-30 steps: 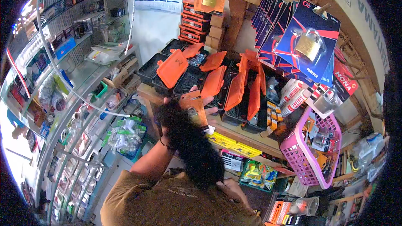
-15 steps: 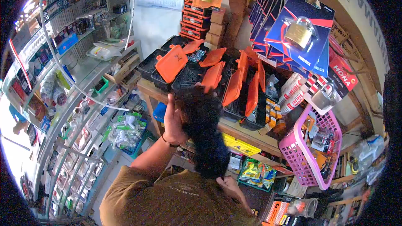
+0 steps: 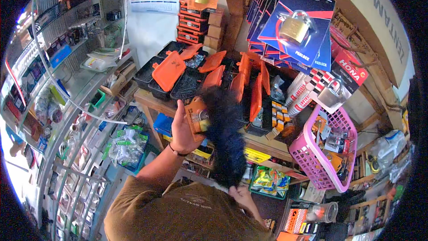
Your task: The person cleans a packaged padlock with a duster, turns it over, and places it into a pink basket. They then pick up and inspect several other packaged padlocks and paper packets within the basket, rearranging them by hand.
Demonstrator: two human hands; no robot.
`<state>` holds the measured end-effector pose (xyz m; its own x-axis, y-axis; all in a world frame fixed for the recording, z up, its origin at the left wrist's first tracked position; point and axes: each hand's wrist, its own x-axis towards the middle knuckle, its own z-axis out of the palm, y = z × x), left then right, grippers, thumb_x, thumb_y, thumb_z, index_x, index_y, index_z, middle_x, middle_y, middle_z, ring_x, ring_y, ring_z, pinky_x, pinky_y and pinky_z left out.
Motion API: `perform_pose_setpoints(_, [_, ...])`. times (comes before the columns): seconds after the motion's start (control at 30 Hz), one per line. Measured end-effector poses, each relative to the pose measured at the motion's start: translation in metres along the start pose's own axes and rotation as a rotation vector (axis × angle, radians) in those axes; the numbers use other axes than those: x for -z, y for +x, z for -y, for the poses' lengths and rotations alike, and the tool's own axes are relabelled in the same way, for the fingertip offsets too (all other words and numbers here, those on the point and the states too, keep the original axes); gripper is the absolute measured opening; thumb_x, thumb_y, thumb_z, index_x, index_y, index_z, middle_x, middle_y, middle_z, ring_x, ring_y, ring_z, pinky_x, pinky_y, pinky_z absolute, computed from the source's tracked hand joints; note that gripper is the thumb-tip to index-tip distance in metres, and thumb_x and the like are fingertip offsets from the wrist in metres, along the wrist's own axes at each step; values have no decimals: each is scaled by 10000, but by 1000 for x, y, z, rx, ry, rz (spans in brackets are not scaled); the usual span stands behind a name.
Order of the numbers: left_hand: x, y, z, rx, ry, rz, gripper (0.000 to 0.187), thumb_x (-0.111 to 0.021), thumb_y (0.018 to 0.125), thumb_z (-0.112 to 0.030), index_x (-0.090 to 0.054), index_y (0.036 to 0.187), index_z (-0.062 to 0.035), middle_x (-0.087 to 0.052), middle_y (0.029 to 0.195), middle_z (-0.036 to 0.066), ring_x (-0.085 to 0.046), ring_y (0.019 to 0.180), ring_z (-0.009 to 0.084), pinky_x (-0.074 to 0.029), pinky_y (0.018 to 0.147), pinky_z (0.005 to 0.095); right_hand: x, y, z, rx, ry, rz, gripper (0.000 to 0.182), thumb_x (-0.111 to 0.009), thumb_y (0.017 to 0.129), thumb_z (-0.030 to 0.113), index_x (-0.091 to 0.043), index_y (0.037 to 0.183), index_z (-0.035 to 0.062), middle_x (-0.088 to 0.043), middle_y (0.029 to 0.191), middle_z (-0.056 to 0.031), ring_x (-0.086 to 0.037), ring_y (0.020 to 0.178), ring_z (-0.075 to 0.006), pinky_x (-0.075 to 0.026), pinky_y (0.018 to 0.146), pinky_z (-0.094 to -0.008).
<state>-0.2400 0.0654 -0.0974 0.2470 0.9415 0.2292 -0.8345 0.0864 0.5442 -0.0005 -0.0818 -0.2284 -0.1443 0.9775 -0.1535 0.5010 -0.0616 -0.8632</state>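
My left hand (image 3: pixel 182 130) holds up a padlock on an orange card (image 3: pixel 196 117), with a dark band around the wrist. The card's right part is hidden behind a black, fluffy feather duster (image 3: pixel 225 140). Lower down, my right hand (image 3: pixel 242 195) is closed at the duster's bottom end; the handle itself is hidden. Just beyond the duster, black boxes with raised orange lids (image 3: pixel 168 71) stand on a wooden shelf (image 3: pixel 154 99). Small screws or similar hardware (image 3: pixel 187 88) lie in one of them.
Carded padlocks (image 3: pixel 294 29) hang at upper right above a pink basket (image 3: pixel 323 154) of packaged goods. Small orange-and-white boxes (image 3: pixel 280 118) stand beside the black boxes. A glass display case (image 3: pixel 76 107) runs along the left. A yellow tray (image 3: pixel 256 155) sits below the shelf edge.
The view has shifted, so the surroundings sit farther left. The duster has moved off my left hand, and the orange padlock card now shows there. My right hand stays closed at the duster's lower end.
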Motion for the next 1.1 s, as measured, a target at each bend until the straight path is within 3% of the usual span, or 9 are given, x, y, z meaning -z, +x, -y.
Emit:
perform_pose_setpoints(0.13, [-10, 18, -3, 45, -359, 753, 603, -281, 855, -514, -289, 1287, -94, -319, 1304, 154, -335, 1194, 278, -281, 980, 452, -7, -5, 32, 34, 86, 150, 433, -486, 836, 376, -568, 634, 2, -495, 495, -49, -462, 487, -125, -390, 486, -315])
perform_pose_setpoints(0.2, [-22, -4, -8, -13, -434, -27, 569, -308, 850, -505, -284, 1295, -151, -338, 1282, 189, -357, 1155, 369, -306, 929, 538, -14, 4, 9, -66, 119, 66, 415, -478, 854, 318, -546, 624, -19, -453, 507, 3, -399, 497, -82, -325, 447, -288])
perform_pose_setpoints(0.4, [-13, -7, -24, 2, 39, 37, 594, -273, 848, -536, -299, 1288, -137, -405, 1243, 130, -466, 1076, 288, -409, 868, 457, -13, 16, 11, 63, 16, 226, 439, -458, 860, 330, -509, 597, -18, -426, 501, -13, -393, 498, -96, -327, 460, -290])
perform_pose_setpoints(0.47, [-13, -14, -26, -7, -665, -6, 602, -280, 836, -554, -257, 1308, -181, -398, 1236, 172, -433, 1091, 350, -379, 872, 523, -16, 19, 9, 31, 132, 126, 440, -457, 859, 335, -504, 609, -24, -418, 502, -34, -397, 501, -104, -336, 470, -300])
perform_pose_setpoints(0.6, [8, 1, -26, 2, -162, 499, 625, -255, 832, -571, -275, 1304, -161, -339, 1298, 132, -339, 1190, 278, -258, 982, 492, -11, 20, 21, 104, -8, 400, 404, -470, 850, 310, -504, 616, -18, -422, 495, -48, -396, 487, -115, -343, 468, -299])
perform_pose_setpoints(0.77, [1, -9, -20, 38, -893, 124, 663, -314, 809, -584, -248, 1315, -160, -316, 1299, 183, -295, 1175, 420, -241, 963, 546, -5, 17, 29, -20, -68, 118, 411, -496, 817, 309, -502, 578, -25, -385, 433, -85, -367, 413, -134, -323, 406, -320])
perform_pose_setpoints(0.93, [4, 2, -21, 44, -273, 460, 639, -253, 850, -535, -254, 1307, -89, -336, 1297, 147, -374, 1160, 312, -320, 954, 448, -7, 13, 38, 98, -79, 78, 492, -473, 826, 381, -498, 544, -21, -405, 428, -31, -378, 430, -129, -326, 419, -325])
perform_pose_setpoints(1.0, [-10, -3, -18, -37, -540, -96, 594, -298, 835, -539, -285, 1296, -165, -358, 1263, 188, -421, 1083, 389, -360, 882, 536, -18, 16, 26, 19, 104, 45, 516, -469, 827, 405, -475, 536, -21, -371, 429, -38, -372, 438, -126, -320, 420, -326])
perform_pose_setpoints(1.1, [13, 2, -12, 5, -234, 1, 603, -285, 844, -529, -282, 1296, -130, -379, 1257, 164, -445, 1072, 351, -398, 867, 479, -12, 12, 49, 43, 92, 216, 509, -476, 834, 390, -459, 514, -6, -365, 438, -2, -347, 437, -102, -304, 405, -319])
